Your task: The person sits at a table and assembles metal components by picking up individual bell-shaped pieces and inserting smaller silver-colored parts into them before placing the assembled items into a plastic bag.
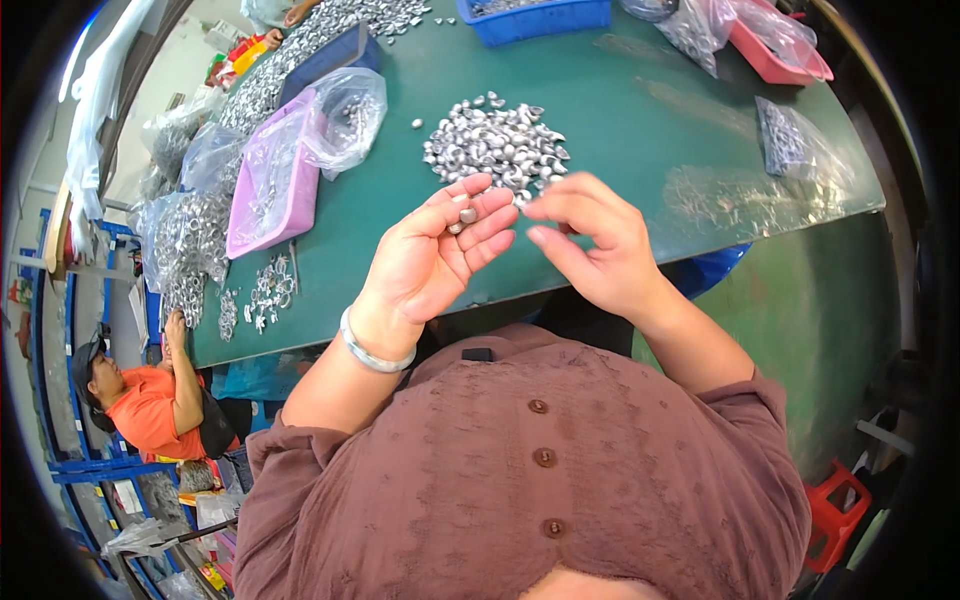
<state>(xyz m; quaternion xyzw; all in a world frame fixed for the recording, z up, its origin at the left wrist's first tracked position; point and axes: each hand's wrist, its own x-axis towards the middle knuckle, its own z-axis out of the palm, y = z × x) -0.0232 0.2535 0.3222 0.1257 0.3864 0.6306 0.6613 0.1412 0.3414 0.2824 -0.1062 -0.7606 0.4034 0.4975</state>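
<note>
Lying on the upturned, spread left hand (430, 260), small silver pieces (467, 215) sit beside the half-curled right hand (603, 245), its grip unclear, near the pile (495, 145).

The left hand (430, 255), palm up, carries a few small metal pieces (466, 215) on its fingers; the right hand (595, 245) is just beside it, thumb and forefinger parted. Beyond them, on the green desk (625, 115), lies a pile of silvery pieces (495, 145) — loose and rounded. A lilac bin (308, 195) stands leftward — farther left, a co-worker in orange (155, 415) is at the desk's edge.
</note>
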